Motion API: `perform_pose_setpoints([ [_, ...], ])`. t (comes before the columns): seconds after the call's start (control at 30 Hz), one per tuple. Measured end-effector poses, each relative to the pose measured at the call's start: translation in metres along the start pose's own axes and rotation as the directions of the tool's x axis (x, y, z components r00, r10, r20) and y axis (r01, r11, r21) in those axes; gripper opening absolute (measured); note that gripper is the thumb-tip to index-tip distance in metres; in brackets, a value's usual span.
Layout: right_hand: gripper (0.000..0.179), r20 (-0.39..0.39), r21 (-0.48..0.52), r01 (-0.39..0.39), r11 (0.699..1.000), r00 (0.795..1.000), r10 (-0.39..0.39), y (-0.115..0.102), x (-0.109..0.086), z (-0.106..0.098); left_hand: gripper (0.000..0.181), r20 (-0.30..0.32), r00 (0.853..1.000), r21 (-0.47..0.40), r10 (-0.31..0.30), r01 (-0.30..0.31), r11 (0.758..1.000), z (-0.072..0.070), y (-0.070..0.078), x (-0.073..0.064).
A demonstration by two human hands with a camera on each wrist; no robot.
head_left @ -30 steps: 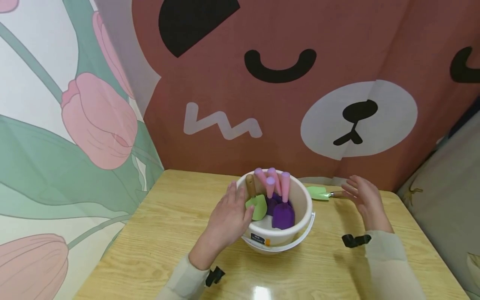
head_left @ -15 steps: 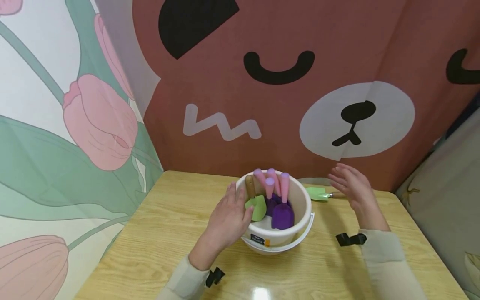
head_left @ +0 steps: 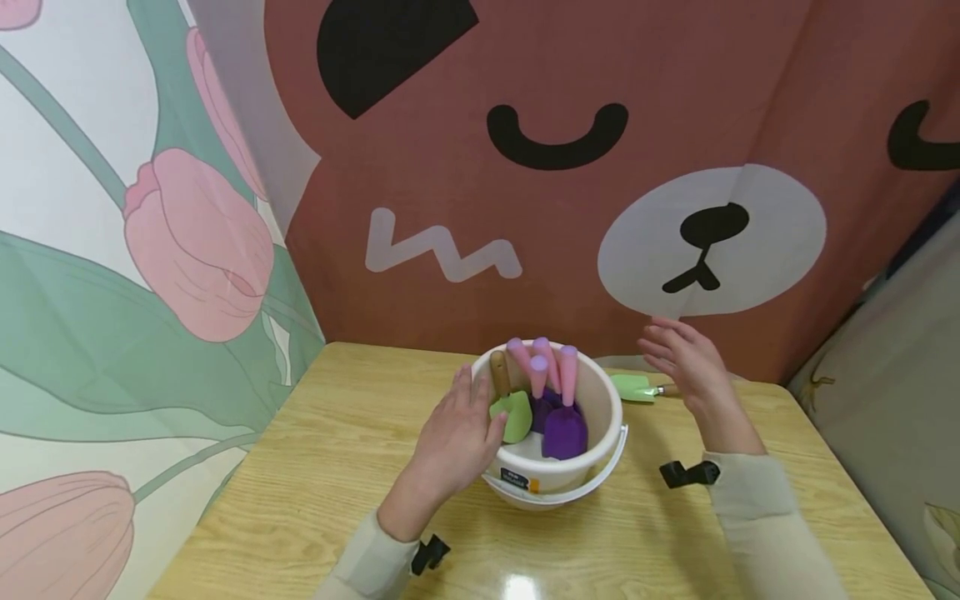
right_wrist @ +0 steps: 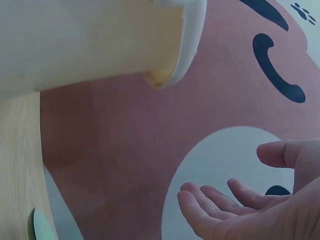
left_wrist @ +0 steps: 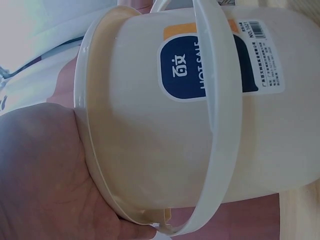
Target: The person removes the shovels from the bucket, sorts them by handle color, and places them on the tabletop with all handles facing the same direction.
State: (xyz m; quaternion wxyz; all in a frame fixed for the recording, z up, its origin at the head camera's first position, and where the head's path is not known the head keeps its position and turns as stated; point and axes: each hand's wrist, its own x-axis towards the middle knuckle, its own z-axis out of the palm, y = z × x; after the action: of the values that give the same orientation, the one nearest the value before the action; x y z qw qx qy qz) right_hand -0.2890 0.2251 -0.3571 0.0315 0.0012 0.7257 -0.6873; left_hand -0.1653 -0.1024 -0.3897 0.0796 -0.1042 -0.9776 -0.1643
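A white bucket (head_left: pixel 546 477) stands upright on the table, its handle hanging down at the front. Inside it are several purple shovels (head_left: pixel 565 433) with pink handles and a green trowel (head_left: pixel 515 417) with a wooden grip. My left hand (head_left: pixel 453 442) rests on the bucket's left rim with its fingers straight; the left wrist view shows the palm (left_wrist: pixel 45 170) against that rim. To the right of the bucket my right hand (head_left: pixel 693 367) is raised in the air, fingers loosely extended and holding nothing. Below and behind it lies a second green trowel (head_left: pixel 633 387), its wooden grip partly hidden.
The wooden table (head_left: pixel 315 467) runs up to a curtain (head_left: pixel 450 308) with a bear print at the back. A tulip-print curtain (head_left: pixel 202 250) hangs on the left. A grey cloth (head_left: pixel 892 433) borders the right side.
My right hand has moved left and a little upward, away from the loose trowel's grip and closer to the bucket. My left hand and the bucket have stayed in place.
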Motion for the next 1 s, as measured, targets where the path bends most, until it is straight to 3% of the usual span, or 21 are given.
perform_pose_setpoints([
  [1.0,0.065,0.103,-0.107,0.09,0.99,0.992,-0.079,-0.009,-0.005,0.042,0.072,0.019,1.0,-0.01,-0.011,0.011,1.0,0.001,0.0,0.001],
])
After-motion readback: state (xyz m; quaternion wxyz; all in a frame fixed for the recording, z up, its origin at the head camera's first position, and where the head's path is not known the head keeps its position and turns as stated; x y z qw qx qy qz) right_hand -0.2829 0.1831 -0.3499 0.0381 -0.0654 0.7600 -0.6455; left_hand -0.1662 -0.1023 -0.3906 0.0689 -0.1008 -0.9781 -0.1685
